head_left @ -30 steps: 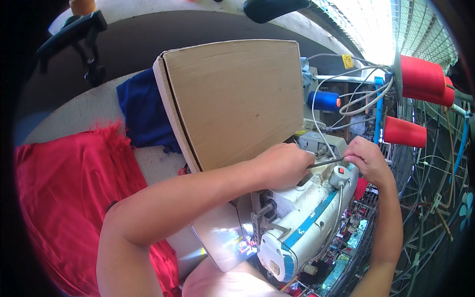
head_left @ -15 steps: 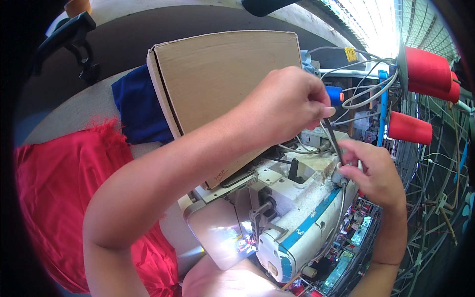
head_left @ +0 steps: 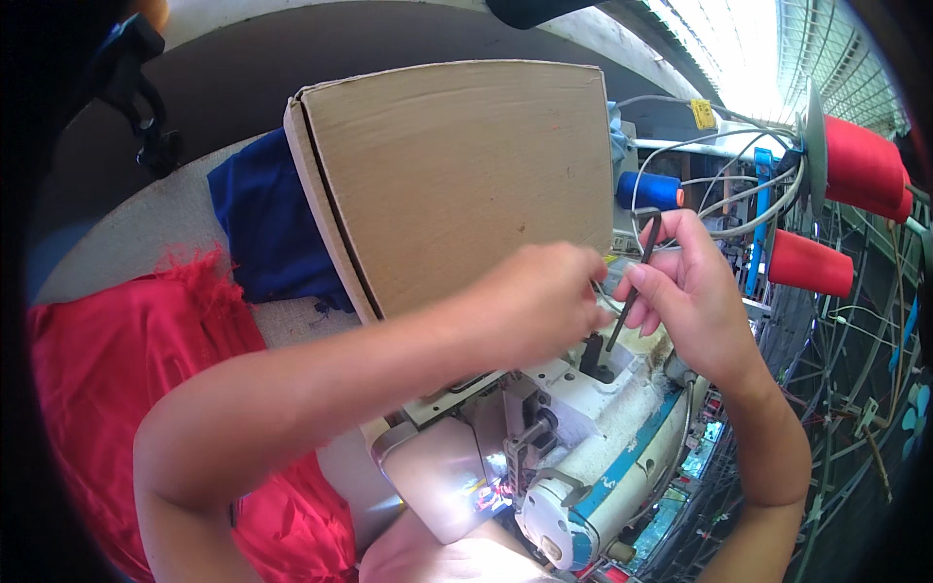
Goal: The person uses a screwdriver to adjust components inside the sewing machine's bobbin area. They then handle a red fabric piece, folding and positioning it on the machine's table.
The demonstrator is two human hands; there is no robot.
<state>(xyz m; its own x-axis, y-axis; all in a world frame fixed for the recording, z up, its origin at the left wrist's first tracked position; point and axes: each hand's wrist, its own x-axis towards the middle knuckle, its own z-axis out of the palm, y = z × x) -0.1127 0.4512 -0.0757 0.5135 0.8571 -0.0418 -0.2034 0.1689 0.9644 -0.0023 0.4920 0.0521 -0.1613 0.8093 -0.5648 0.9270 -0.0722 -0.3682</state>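
My right hand [head_left: 690, 291] pinches a thin dark hex key [head_left: 632, 291] between thumb and fingers. The short bent end of the key is at the top, and its long shaft slants down over the body of a white and blue sewing machine [head_left: 632, 418]. Just to the left is my left hand [head_left: 544, 301], blurred by motion, with its fingers curled toward the key. Whether it touches the key or holds anything, I cannot tell. Under the hands a black lever-like part [head_left: 591, 355] stands on top of the machine.
A large cardboard box [head_left: 447, 165] stands behind the machine. Red fabric [head_left: 146, 360] and dark blue fabric [head_left: 277, 219] lie on the left of the table. Red thread cones [head_left: 812, 262], a blue thread spool [head_left: 651, 189] and looped grey cables [head_left: 724, 209] are at the right.
My left hand has come down and nearer from the key's upper end. My right hand has risen and now holds the key upright, away from the machine's right side.
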